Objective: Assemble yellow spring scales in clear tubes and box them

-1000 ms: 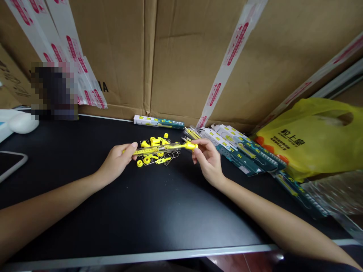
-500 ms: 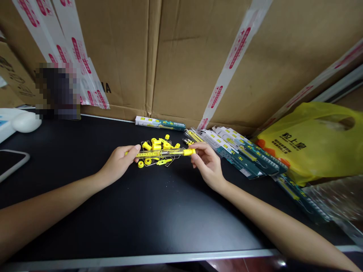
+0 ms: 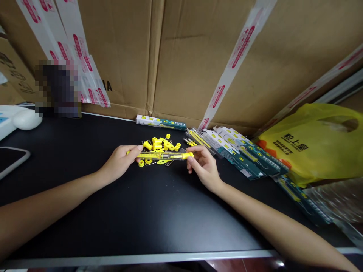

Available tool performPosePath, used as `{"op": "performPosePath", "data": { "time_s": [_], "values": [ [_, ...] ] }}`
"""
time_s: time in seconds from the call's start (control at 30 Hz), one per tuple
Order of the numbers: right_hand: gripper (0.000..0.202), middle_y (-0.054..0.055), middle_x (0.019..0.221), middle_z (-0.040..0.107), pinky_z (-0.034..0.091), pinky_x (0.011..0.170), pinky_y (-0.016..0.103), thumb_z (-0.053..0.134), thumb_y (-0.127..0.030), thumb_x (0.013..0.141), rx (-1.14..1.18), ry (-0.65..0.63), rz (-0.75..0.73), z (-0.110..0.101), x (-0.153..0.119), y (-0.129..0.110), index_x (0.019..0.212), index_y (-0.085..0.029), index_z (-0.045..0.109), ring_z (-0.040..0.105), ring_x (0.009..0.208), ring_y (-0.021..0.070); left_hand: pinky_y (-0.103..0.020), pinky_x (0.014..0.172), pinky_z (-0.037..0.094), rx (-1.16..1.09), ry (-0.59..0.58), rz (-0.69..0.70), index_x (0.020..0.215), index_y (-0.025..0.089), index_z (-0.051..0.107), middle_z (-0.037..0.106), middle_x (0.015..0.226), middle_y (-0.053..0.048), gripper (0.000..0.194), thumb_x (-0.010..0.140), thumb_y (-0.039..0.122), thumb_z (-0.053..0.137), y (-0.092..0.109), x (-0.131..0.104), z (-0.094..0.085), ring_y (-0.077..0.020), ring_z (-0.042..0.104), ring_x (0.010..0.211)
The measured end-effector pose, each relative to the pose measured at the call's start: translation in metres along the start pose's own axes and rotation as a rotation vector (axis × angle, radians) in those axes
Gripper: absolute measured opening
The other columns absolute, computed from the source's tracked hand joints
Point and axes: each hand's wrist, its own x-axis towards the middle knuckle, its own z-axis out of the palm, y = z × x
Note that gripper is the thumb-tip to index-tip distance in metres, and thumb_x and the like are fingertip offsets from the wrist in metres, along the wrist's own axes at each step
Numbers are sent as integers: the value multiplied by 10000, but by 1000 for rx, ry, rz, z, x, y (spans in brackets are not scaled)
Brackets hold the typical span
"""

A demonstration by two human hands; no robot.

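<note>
A tubular spring scale (image 3: 153, 155) with a clear barrel and a yellow graduated strip lies level between my hands, above the black table. My left hand (image 3: 120, 161) is closed round its left end, thumb on top. At the other end, the fingertips of my right hand (image 3: 204, 166) pinch a yellow end cap (image 3: 187, 155) at the tube's mouth. How deep the cap sits in the tube, I cannot tell. Just behind and beneath the tube, a heap of small yellow plastic parts (image 3: 157, 145) and wire hooks lies on the table, partly covered by it.
Several printed boxes (image 3: 241, 151) lie at the right beside clear tubes with yellow strips (image 3: 200, 138). Another box (image 3: 161, 122) rests along the back edge. A yellow plastic bag (image 3: 317, 143) stands far right, a phone (image 3: 13, 160) far left. Large cardboard (image 3: 181, 56) walls the back.
My right hand has moved a little left with the yellow cap, which now sits closer to the tube. The left hand keeps its grip on the other end.
</note>
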Motion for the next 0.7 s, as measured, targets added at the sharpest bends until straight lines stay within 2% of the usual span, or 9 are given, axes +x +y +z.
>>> {"op": "performPosePath", "data": {
  "time_s": [0.13, 0.3, 0.5, 0.7],
  "values": [
    [221, -22, 759, 538, 472, 452, 223, 616, -369, 862, 7, 11, -10, 0, 3, -1, 1009, -218, 549, 511, 514, 74, -205, 394, 194, -4, -55, -4, 610, 169, 528, 426, 517, 36, 432, 877, 493, 427, -1, 0, -1, -80, 280, 437],
    [232, -31, 713, 531, 457, 497, 239, 609, -405, 861, -15, 55, -17, -3, 7, 0, 973, -207, 563, 508, 519, 80, -199, 494, 330, -26, -161, 30, 721, 156, 598, 531, 688, -4, 425, 861, 531, 455, -4, -1, -2, -101, 425, 569],
    [232, -33, 697, 534, 440, 460, 226, 594, -410, 871, 49, 27, 16, -3, 6, 1, 977, -205, 564, 496, 495, 77, -212, 485, 305, -48, -177, 54, 649, 162, 528, 361, 574, 46, 396, 863, 485, 442, 5, -2, -1, -83, 300, 502],
    [278, -39, 646, 529, 390, 403, 196, 600, -447, 855, 15, -25, 68, -2, 4, -4, 974, -198, 558, 466, 463, 70, -196, 491, 329, -59, -154, 51, 627, 172, 447, 365, 600, 38, 390, 853, 490, 466, 2, -2, -1, -83, 346, 533]
  ]
}}
